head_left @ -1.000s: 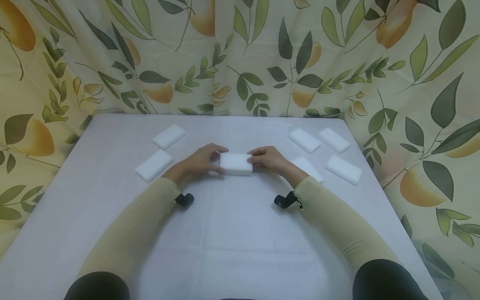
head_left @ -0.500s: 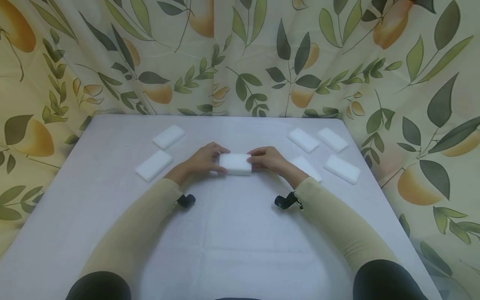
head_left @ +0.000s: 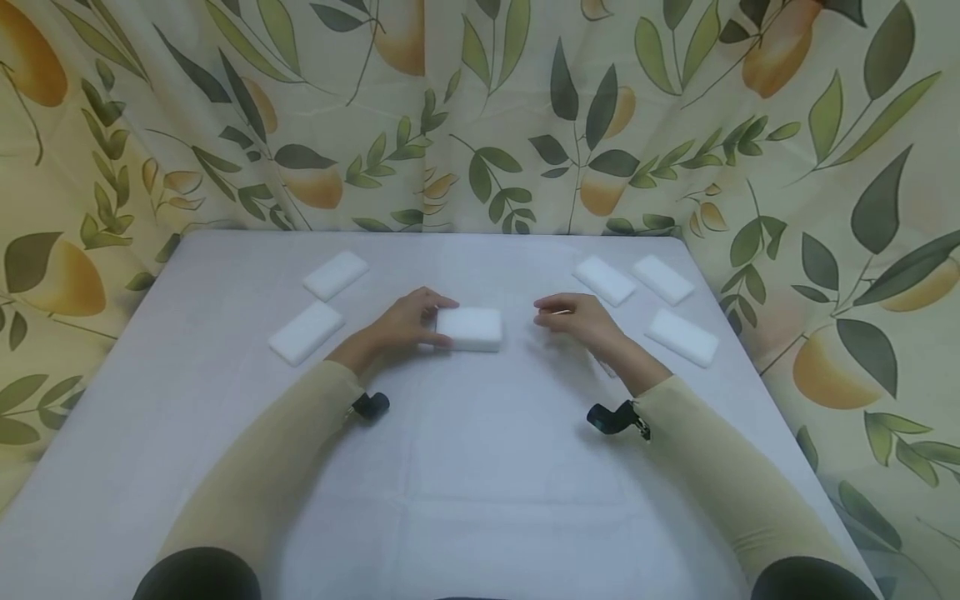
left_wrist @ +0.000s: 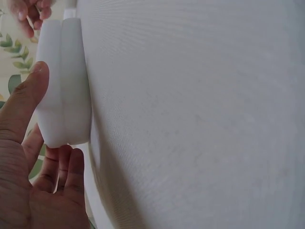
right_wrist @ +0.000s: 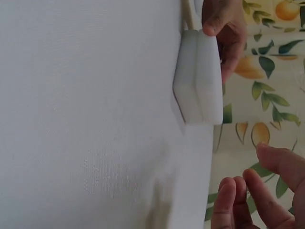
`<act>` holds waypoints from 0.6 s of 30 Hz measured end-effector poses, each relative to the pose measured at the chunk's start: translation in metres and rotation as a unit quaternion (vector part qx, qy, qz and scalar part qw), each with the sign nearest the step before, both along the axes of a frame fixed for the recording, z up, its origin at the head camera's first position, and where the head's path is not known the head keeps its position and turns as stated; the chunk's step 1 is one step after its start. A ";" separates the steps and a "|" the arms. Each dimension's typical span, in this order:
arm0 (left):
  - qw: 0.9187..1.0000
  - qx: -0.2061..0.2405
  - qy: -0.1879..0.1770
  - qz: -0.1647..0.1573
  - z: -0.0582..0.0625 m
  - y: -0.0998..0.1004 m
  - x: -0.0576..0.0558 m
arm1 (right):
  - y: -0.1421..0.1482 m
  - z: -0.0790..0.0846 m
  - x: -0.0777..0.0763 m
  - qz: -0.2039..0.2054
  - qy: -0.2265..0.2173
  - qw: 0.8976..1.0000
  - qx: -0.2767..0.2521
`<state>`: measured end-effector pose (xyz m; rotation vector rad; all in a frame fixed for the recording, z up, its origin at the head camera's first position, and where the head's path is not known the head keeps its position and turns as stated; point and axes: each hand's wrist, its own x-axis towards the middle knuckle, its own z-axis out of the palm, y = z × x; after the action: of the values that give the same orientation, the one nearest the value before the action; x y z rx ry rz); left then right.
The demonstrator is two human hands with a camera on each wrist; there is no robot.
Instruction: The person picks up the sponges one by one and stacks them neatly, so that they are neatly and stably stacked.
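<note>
Two white sponges (head_left: 471, 329) lie stacked on the table, their long sides facing me. My left hand (head_left: 401, 323) holds the stack by its left end, thumb at the front and fingers behind. In the left wrist view the seam between the two sponges (left_wrist: 64, 86) shows clearly, with the thumb on the upper one. To the right of the stack, my right hand (head_left: 583, 321) hovers apart from it, fingers loosely bent. Nothing is between its thumb and fingers (right_wrist: 267, 200) in the right wrist view.
On the white table (head_left: 450, 450), two single sponges lie at the left, one farther back (head_left: 335, 275) and one nearer (head_left: 306, 332). Several more lie at the right, including a nearer sponge (head_left: 682, 337); my right forearm mostly covers another. A patterned curtain (head_left: 480, 117) hangs behind.
My right hand has let go of the stack's right end and moved away to the right. The left hand and the stacked sponges stay in place.
</note>
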<state>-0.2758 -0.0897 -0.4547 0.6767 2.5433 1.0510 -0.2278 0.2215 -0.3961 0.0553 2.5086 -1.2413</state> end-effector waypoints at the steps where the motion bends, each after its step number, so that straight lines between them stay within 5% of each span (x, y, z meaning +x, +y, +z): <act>1: 1.000 0.001 0.001 0.000 -0.001 0.000 0.000 | 0.005 0.002 0.002 -0.008 0.003 1.000 0.000; 10: 1.000 0.018 0.000 -0.003 -0.003 0.000 0.001 | 0.060 0.008 0.034 -0.085 0.055 0.995 0.019; 18: 1.000 0.021 -0.009 0.004 -0.006 0.000 0.001 | 0.092 -0.003 0.063 -0.130 0.068 0.988 0.035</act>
<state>-0.2749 -0.0900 -0.4602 0.6650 2.5170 1.1108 -0.1652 0.3130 -0.3989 0.3361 2.7325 -1.2912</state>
